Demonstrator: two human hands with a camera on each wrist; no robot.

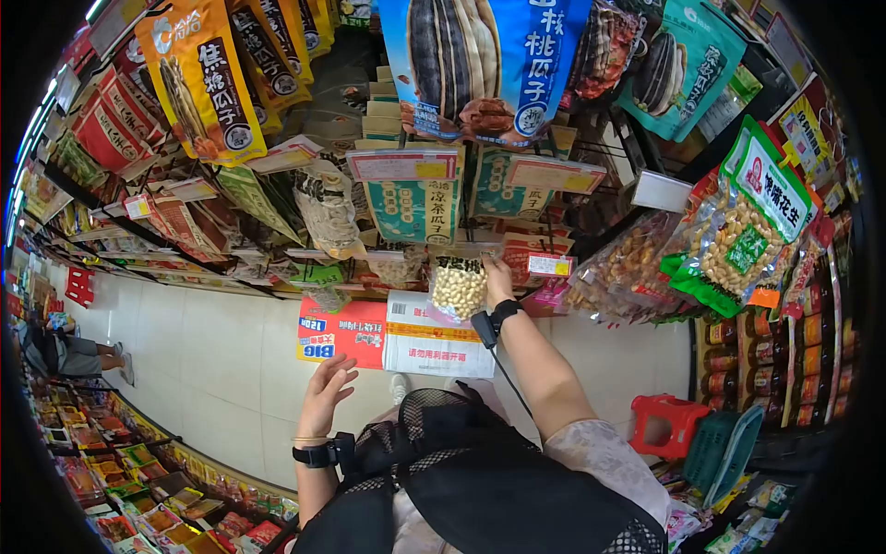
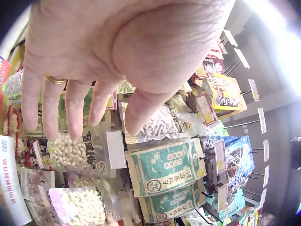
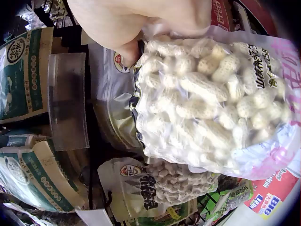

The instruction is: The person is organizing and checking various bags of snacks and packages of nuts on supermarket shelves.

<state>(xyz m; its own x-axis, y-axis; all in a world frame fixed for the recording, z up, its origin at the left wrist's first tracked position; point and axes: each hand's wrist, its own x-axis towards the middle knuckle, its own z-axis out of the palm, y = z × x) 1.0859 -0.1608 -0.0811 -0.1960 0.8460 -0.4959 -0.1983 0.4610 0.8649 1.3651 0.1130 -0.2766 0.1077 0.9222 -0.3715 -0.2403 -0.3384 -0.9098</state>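
Note:
My right hand (image 1: 499,281) grips a clear bag of in-shell peanuts (image 1: 459,290) by its edge, in front of the lower hanging rack. In the right wrist view the peanut bag (image 3: 202,101) fills much of the picture, with black print and pink edging; the thumb is pressed at its side. My left hand (image 1: 327,395) is lower and to the left, above a carton, holding nothing. Its fingers are spread and nearly straight in the left wrist view, where the left hand (image 2: 108,52) overlaps the hanging snack packs.
Green seed packets (image 1: 406,205) hang above the bag, behind price tags (image 1: 406,166). On the floor lies a red and white carton (image 1: 434,346). A red stool (image 1: 666,425) and a green basket (image 1: 724,452) stand at right. Another person (image 1: 69,355) is at far left.

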